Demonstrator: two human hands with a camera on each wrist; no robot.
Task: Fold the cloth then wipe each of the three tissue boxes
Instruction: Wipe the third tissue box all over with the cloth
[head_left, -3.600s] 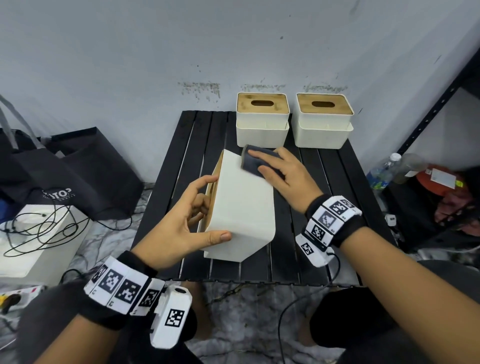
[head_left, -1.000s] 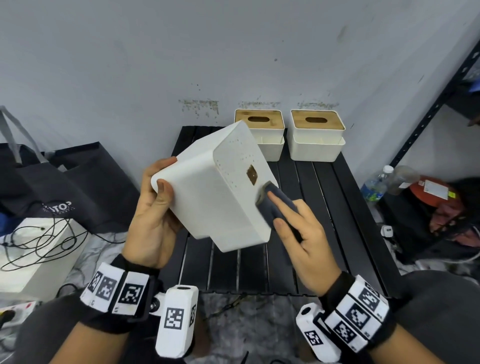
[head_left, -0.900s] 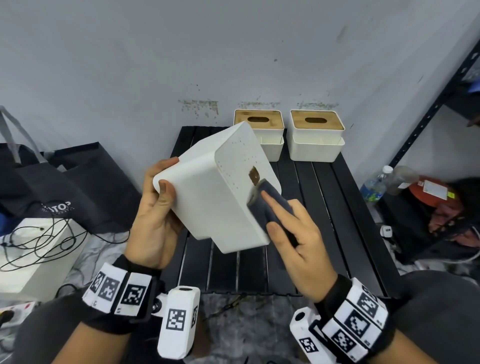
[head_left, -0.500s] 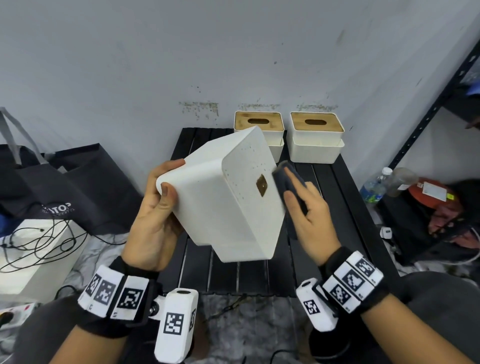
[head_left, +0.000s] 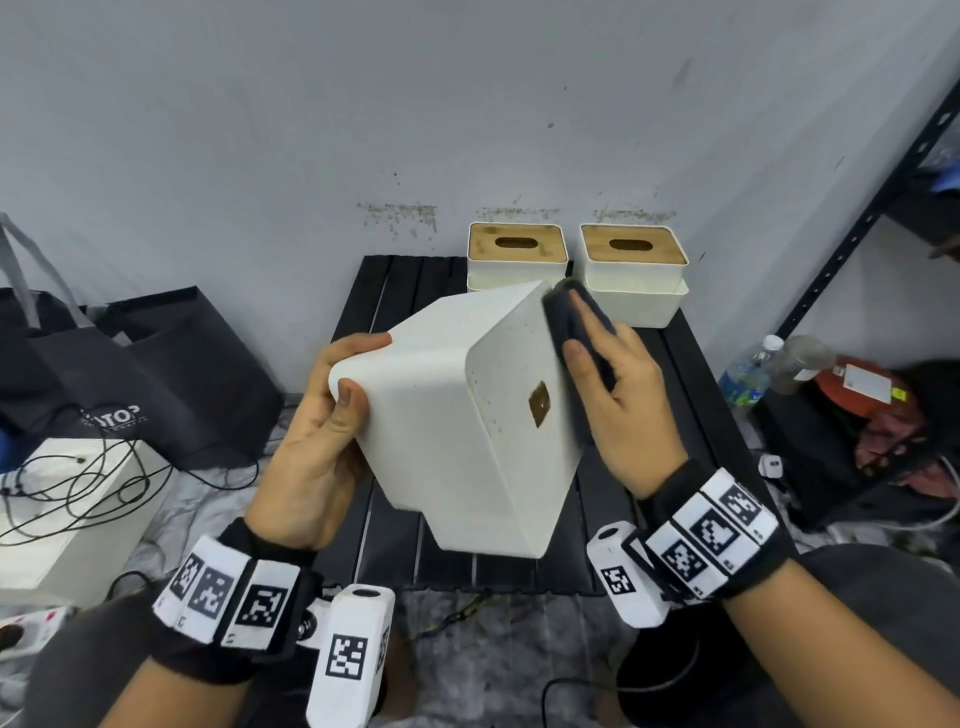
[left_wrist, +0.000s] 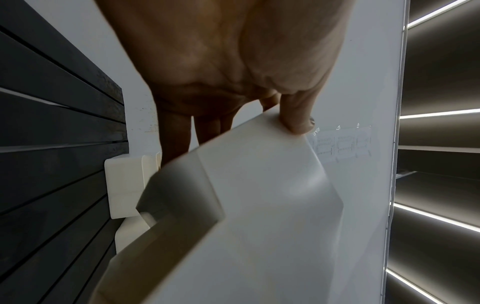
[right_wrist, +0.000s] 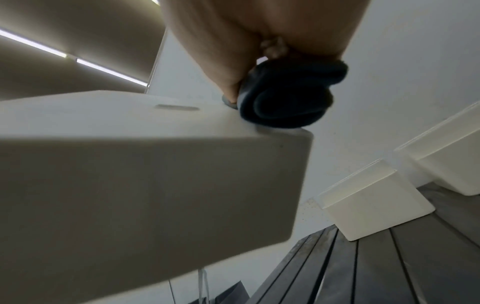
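A white tissue box (head_left: 457, 415) is lifted and tilted above the black slatted table (head_left: 395, 540), its underside with a small brown square facing me. My left hand (head_left: 332, 415) grips its left end, thumb on the near face, fingers behind. My right hand (head_left: 608, 384) presses a folded dark cloth (head_left: 571, 332) with straight fingers against the box's upper right edge. In the left wrist view the thumb (left_wrist: 296, 117) pinches the box (left_wrist: 246, 216). In the right wrist view the cloth (right_wrist: 288, 96) lies on the box's corner (right_wrist: 155, 168). Two more wooden-lidded tissue boxes (head_left: 517, 257) (head_left: 631, 270) stand at the table's back.
Black bags (head_left: 135, 364) and a white box with cables (head_left: 62, 493) lie on the floor at left. A black metal shelf (head_left: 852, 228), a water bottle (head_left: 748, 374) and red items stand at right. A grey wall rises right behind the table.
The box went from lying on the table to being lifted with its underside toward me. The cloth slid from the underside's lower right up to its far right corner.
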